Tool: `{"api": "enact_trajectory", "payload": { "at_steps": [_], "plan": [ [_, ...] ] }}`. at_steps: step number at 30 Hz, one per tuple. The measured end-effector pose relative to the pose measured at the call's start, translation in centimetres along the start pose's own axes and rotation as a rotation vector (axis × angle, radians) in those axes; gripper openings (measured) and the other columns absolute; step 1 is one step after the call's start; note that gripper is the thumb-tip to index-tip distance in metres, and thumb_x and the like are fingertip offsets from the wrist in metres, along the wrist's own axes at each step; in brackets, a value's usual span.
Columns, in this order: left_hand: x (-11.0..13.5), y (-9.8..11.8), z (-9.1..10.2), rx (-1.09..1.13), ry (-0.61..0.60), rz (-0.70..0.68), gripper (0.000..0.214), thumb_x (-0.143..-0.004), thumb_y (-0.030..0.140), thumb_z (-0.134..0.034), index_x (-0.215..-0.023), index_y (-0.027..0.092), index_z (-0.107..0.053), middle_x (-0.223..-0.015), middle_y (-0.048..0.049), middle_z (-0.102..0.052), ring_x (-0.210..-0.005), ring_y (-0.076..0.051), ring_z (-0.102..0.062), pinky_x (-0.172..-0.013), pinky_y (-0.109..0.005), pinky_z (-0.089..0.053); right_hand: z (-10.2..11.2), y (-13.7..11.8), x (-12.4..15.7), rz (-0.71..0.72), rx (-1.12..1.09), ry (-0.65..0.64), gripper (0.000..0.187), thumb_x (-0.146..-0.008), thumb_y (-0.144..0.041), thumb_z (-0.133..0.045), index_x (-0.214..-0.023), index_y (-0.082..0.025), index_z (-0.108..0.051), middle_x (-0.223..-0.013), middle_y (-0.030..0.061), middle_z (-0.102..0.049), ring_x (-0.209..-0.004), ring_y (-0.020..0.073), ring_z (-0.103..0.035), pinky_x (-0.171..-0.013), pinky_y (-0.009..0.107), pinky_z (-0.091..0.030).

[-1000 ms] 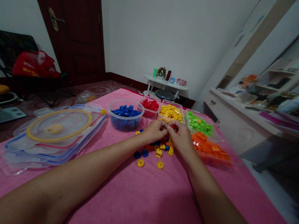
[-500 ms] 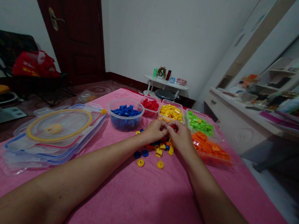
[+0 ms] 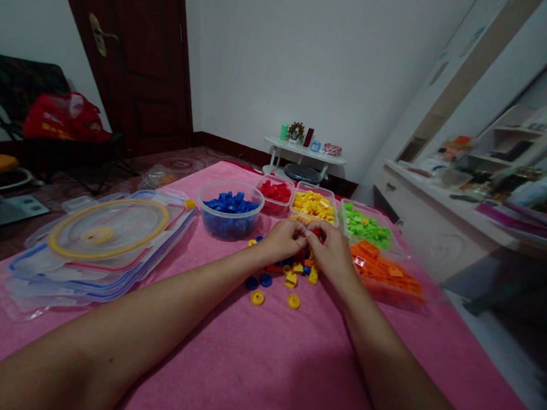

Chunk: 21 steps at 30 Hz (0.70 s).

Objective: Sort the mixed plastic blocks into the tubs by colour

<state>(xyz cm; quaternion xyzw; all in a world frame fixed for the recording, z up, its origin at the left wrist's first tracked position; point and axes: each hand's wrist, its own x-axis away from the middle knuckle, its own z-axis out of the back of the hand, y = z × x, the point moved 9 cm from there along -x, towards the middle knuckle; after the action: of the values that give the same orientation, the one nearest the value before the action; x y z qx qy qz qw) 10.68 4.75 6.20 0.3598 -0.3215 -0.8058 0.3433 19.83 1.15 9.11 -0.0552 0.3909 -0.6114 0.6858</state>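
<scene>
My left hand (image 3: 284, 239) and my right hand (image 3: 331, 251) meet fingertip to fingertip over a small heap of loose bricks (image 3: 297, 270) on the pink cloth (image 3: 253, 366). Both hands are closed in a pinch. A small red piece (image 3: 316, 232) shows between the fingertips, and I cannot tell which hand holds it. Beyond the hands stand a round tub of blue bricks (image 3: 229, 209), a box of red bricks (image 3: 275, 192), a box of yellow bricks (image 3: 313, 206), a box of green bricks (image 3: 366, 226) and a box of orange bricks (image 3: 385, 272).
A stack of clear container lids (image 3: 97, 242) lies on the cloth at the left. Two yellow discs (image 3: 274, 299) and two blue discs (image 3: 257, 281) lie in front of the heap. A white dresser (image 3: 441, 223) stands at the right, a small white side table (image 3: 304, 152) behind.
</scene>
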Motion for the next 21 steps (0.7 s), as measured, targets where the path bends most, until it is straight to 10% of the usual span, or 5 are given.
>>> {"api": "enact_trajectory", "payload": {
  "at_steps": [21],
  "plan": [
    [0.26,0.51,0.30,-0.030,-0.011,0.036,0.019,-0.073,0.017,-0.047,-0.071,0.008,-0.064,-0.063,-0.0003,-0.059,-0.056,-0.010,-0.048,-0.055,-0.020,-0.037,-0.10,0.08,-0.04,0.007,-0.003,-0.002,0.015,-0.077,-0.029,-0.051,-0.078,-0.019,-0.062,-0.067,0.0009,-0.060,-0.062,0.0148,-0.053,-0.058,0.025,-0.036]
  ]
}}
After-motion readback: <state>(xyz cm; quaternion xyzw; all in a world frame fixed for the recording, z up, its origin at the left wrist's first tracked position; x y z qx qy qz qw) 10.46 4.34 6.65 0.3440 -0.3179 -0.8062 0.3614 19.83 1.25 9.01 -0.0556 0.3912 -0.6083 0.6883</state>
